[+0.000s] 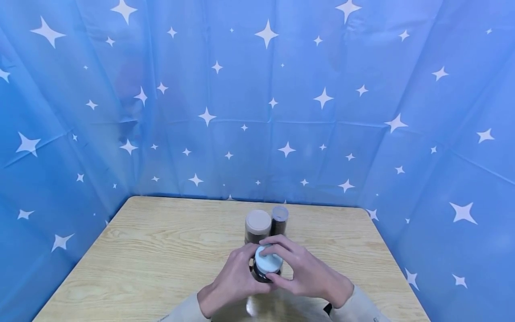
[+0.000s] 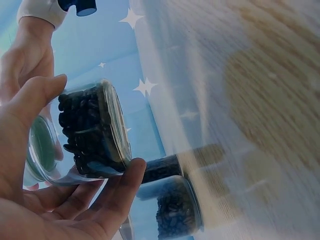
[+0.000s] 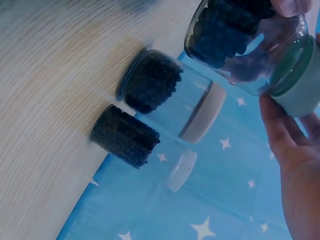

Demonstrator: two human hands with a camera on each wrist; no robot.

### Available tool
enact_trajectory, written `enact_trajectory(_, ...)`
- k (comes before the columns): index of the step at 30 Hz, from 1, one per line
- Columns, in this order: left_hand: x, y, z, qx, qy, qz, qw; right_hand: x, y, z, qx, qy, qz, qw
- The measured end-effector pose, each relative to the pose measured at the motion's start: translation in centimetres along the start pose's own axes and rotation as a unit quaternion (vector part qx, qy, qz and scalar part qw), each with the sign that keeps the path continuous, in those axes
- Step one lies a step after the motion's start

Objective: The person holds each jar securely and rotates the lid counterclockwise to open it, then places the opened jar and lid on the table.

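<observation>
A clear jar (image 2: 92, 130) about half full of dark beans, with a pale blue-green lid (image 1: 268, 260), is held above the table between both hands. My left hand (image 1: 238, 275) grips the jar's glass body, thumb on one side and fingers on the other, as the left wrist view shows. The fingers of my right hand (image 1: 307, 270) curl round the lid from above and the side. The lid sits on the jar's mouth; whether it is screwed tight I cannot tell.
Behind the held jar, a wider jar (image 1: 258, 223) with a beige lid and a narrower jar (image 1: 279, 219) with a translucent lid stand upright on the wooden table (image 1: 161, 250). Both contain dark beans. A blue curtain (image 1: 241, 89) with white stars surrounds the table's far side.
</observation>
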State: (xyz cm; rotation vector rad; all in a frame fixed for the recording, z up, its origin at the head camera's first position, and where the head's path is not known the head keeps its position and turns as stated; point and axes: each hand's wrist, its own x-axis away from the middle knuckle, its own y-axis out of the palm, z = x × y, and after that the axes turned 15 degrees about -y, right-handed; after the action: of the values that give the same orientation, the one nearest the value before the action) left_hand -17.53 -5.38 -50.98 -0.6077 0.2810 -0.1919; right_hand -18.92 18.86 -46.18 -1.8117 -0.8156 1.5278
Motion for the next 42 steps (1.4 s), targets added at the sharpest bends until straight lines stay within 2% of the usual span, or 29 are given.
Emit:
enact_trajectory(13,-0.2,0.0,-0.1,-0.002,0.001,0.012,0.9999,-0.2,0.1,0.0,0.034,-0.02,0.018,0.9991)
enact_trajectory(22,-0.2,0.2,0.0,-0.015,0.018,0.025,0.9994,0.0,0.4,-0.6,0.088,0.017,0.033,0.9954)
enact_trajectory(42,-2.1,-0.7,0.1,-0.019,-0.003,0.035,0.9992,-1.5,0.5,-0.4,0.139,0.093,0.052,0.9845)
